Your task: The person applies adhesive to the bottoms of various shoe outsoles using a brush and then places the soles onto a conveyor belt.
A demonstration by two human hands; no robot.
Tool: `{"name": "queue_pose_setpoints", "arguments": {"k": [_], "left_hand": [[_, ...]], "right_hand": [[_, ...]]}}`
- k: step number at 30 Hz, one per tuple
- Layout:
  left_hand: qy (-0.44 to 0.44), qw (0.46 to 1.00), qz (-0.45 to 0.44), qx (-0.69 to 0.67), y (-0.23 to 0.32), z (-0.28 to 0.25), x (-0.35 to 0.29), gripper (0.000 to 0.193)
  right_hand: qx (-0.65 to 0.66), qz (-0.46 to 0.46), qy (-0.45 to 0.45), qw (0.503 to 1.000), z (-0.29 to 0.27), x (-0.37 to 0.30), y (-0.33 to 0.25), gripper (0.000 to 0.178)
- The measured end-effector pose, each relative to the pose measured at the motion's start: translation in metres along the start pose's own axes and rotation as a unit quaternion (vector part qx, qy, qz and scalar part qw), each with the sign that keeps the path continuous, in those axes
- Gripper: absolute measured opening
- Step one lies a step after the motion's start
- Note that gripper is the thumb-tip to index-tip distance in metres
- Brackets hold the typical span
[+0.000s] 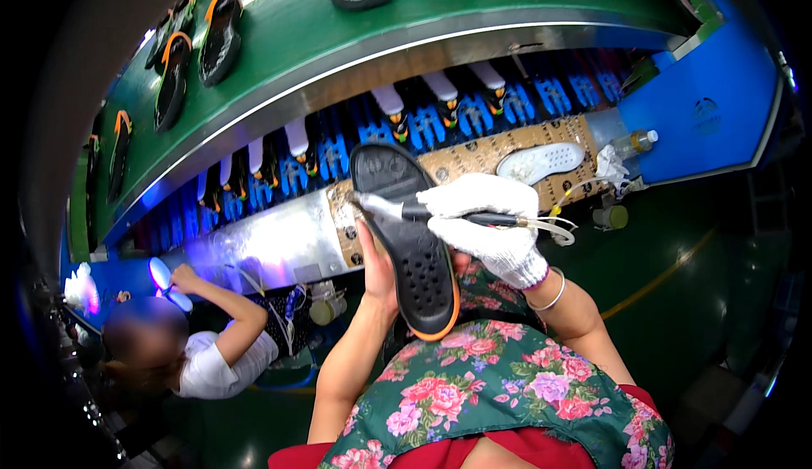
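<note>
A black shoe sole (pixel 414 253) with an orange rim at its near end is held upright in front of me, its hollow inner side facing up. My bare left hand (pixel 380 273) grips its edges from beneath, thumb along the left side and fingertips showing at the right. Gloved in white, my right hand (pixel 486 215) pinches a dark-handled brush (pixel 382 206) with thin clear tubes trailing from its back end. The brush's pale tip lies at the sole's left edge; whether it touches is hard to tell. Beyond my right hand, a white sole (pixel 541 163) rests on brown cardboard (pixel 461 160).
Beyond the metal ledge (pixel 254 245), blue racks (pixel 474 116) carry several shoes. Above them runs a green belt (pixel 292 25) with several soles. A bottle (pixel 634 142) and crumpled tissue (pixel 611 164) sit at the ledge's right end. A co-worker (pixel 224 351) in white works at left.
</note>
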State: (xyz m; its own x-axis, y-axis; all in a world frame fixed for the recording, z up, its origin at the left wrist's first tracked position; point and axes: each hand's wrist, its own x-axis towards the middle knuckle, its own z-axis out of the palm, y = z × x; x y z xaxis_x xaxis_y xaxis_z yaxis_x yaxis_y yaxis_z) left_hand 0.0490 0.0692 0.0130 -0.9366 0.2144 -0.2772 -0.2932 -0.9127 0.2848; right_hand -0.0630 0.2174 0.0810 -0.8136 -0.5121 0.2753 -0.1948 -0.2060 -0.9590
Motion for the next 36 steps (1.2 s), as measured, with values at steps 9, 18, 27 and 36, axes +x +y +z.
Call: {"name": "queue_pose_setpoints", "arguments": {"k": [9,18,27,36], "left_hand": [[-0.060,0.981,0.181,-0.030,0.000,0.008,0.014,0.074],[0.120,0.972,0.087,0.184,-0.010,0.011,0.015,0.096],[0.140,0.972,0.118,0.148,-0.006,-0.001,0.011,0.101],[0.110,0.975,0.118,0.154,0.016,-0.019,0.007,0.099]], "right_hand": [[-0.204,-0.236,-0.020,0.950,0.010,0.026,-0.002,0.021],[-0.327,-0.278,-0.065,0.901,0.019,0.018,0.002,0.031],[-0.273,-0.257,-0.022,0.927,0.017,0.022,-0.001,0.024],[-0.208,-0.225,-0.014,0.952,0.010,0.022,0.009,0.027]]}}
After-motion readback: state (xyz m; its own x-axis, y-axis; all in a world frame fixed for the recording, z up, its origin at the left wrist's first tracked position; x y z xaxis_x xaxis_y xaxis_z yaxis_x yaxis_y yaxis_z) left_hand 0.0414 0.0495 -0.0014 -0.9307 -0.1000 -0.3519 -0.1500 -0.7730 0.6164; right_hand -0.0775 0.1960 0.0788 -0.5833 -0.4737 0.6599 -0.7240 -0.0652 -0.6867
